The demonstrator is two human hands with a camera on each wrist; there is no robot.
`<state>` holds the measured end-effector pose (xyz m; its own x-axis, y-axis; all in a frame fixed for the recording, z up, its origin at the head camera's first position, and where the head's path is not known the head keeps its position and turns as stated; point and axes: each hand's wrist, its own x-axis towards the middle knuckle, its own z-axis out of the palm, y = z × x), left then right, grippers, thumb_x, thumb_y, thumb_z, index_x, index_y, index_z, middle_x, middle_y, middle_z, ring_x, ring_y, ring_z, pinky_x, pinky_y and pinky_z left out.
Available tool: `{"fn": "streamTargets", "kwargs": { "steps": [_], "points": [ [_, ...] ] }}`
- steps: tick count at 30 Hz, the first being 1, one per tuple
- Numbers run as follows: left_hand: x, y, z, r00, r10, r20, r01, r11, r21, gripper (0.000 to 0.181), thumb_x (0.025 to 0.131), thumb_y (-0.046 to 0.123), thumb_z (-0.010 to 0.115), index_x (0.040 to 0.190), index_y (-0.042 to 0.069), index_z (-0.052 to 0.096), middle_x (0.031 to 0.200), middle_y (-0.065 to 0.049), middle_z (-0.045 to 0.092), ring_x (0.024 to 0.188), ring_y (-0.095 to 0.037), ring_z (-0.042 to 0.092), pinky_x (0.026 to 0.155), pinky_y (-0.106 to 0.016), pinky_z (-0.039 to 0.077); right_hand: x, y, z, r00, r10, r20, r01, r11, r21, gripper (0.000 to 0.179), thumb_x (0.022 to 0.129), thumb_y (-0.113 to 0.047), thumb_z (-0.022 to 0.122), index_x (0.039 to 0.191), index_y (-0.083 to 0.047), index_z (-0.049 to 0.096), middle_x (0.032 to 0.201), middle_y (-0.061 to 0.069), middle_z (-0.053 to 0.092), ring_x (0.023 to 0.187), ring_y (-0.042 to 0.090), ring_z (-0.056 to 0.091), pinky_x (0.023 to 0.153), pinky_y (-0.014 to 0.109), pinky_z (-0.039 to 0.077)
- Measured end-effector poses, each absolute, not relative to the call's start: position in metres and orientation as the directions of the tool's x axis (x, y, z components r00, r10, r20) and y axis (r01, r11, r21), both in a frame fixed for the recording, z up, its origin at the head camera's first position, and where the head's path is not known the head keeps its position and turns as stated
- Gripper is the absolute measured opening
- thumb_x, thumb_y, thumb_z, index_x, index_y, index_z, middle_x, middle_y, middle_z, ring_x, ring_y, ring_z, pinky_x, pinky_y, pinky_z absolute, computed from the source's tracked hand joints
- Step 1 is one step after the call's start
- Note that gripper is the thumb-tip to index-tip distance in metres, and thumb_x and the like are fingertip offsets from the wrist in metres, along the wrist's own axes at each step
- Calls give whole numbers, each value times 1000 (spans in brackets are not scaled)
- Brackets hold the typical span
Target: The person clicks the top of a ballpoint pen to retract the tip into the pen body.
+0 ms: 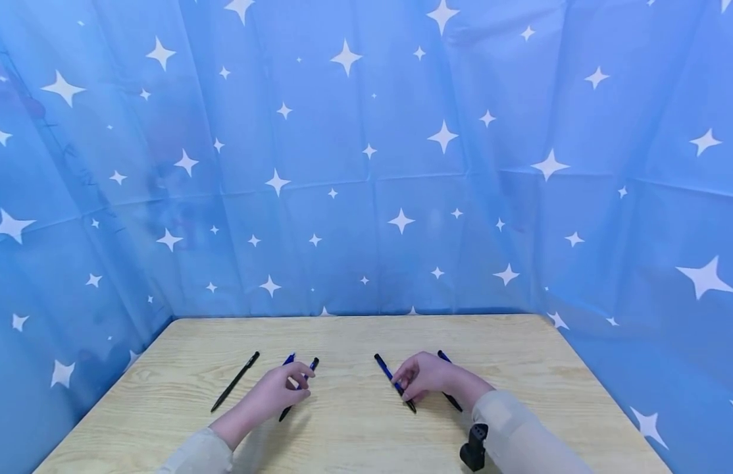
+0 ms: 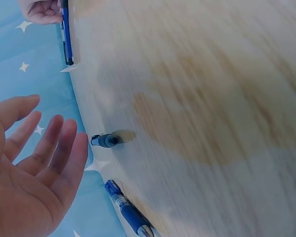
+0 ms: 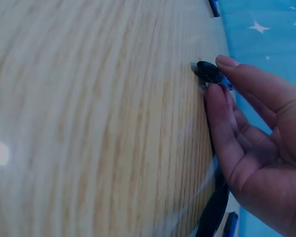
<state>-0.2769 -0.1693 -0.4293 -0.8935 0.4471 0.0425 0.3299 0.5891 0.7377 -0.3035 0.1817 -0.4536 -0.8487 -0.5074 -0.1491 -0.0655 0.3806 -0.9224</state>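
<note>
My right hand (image 1: 422, 376) pinches a blue-and-black pen (image 1: 386, 368) between thumb and fingers; the pen slants on the wooden table. The right wrist view catches the dark end of this pen (image 3: 209, 72) between the fingertips. Behind the same hand lies another blue-and-black pen (image 1: 452, 398), partly covered. My left hand (image 1: 283, 385) hovers with relaxed, spread fingers over a dark pen (image 1: 285, 413). In the left wrist view that pen (image 2: 106, 140) shows end-on beside the fingertips, apart from them. A blue pen (image 2: 130, 212) lies nearby, mostly hidden by the hand in the head view.
A black pen (image 1: 235, 382) lies diagonally at the left of the wooden table (image 1: 349, 434). Blue curtains with white stars (image 1: 366, 250) hang close along the table's back and sides. A small black device (image 1: 474, 447) sits by the right sleeve (image 1: 514, 428).
</note>
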Motion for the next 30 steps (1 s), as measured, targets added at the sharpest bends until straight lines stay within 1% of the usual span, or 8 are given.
{"fn": "streamTargets", "kwargs": {
  "steps": [4, 8, 12, 15, 17, 22, 27, 30],
  "points": [
    [-280, -166, -429, -887, 460, 47, 341, 583, 737, 29, 91, 8, 68, 119, 5, 63, 97, -4, 65, 80, -18, 58, 61, -33, 50, -305, 187, -452, -850, -509, -138, -86, 392, -916, 35, 77, 8, 76, 111, 2, 69, 89, 10, 63, 77, 20, 64, 66, 37, 58],
    [-283, -160, -429, -882, 465, 69, 363, 578, 731, 28, 91, 9, 68, 119, 6, 64, 96, -3, 64, 79, -18, 57, 61, -32, 50, -306, 195, -446, -848, -516, -123, -112, 400, -910, 38, 80, 3, 76, 117, 1, 67, 95, 10, 64, 80, 23, 65, 68, 38, 58],
    [-284, -153, -427, -877, 471, 95, 385, 572, 724, 27, 91, 8, 68, 117, 5, 64, 92, 0, 63, 78, -17, 57, 61, -30, 50, -307, 204, -439, -849, -521, -84, -174, 427, -887, 41, 82, -1, 76, 121, 1, 65, 100, 11, 65, 86, 24, 65, 70, 38, 57],
    [-284, -147, -425, -874, 477, 90, 382, 561, 735, 27, 91, 7, 68, 117, 4, 64, 91, 1, 63, 77, -16, 58, 61, -30, 50, -307, 210, -434, -852, -521, -49, -229, 454, -861, 42, 82, -2, 77, 122, 1, 64, 102, 12, 65, 91, 23, 64, 74, 37, 56],
    [-284, -143, -423, -871, 484, 83, 377, 551, 745, 27, 91, 8, 68, 118, 3, 64, 91, 0, 63, 78, -16, 58, 61, -30, 50, -305, 215, -430, -856, -516, -31, -252, 469, -847, 42, 82, -3, 77, 122, 2, 64, 104, 13, 65, 91, 22, 64, 75, 36, 54],
    [-283, -134, -419, -863, 501, 61, 366, 538, 759, 29, 92, 9, 68, 120, 4, 63, 92, 0, 64, 78, -17, 59, 63, -32, 51, -299, 224, -425, -866, -499, -30, -245, 476, -845, 43, 81, -2, 77, 121, 4, 64, 107, 17, 63, 89, 25, 62, 73, 35, 54],
    [-285, -123, -420, -856, 515, 36, 356, 538, 764, 28, 92, 10, 68, 120, 5, 64, 92, 0, 63, 79, -17, 60, 65, -33, 51, -296, 234, -428, -874, -482, -56, -228, 510, -830, 43, 79, 0, 79, 120, 0, 66, 113, 13, 63, 93, 29, 61, 73, 36, 53],
    [-287, -115, -423, -846, 531, 43, 372, 530, 762, 28, 92, 9, 68, 119, 4, 64, 91, 1, 63, 77, -16, 60, 65, -32, 51, -295, 239, -431, -874, -481, -72, -228, 536, -813, 45, 77, 0, 81, 119, -3, 67, 109, 11, 63, 91, 26, 60, 73, 35, 52]
  ]
}}
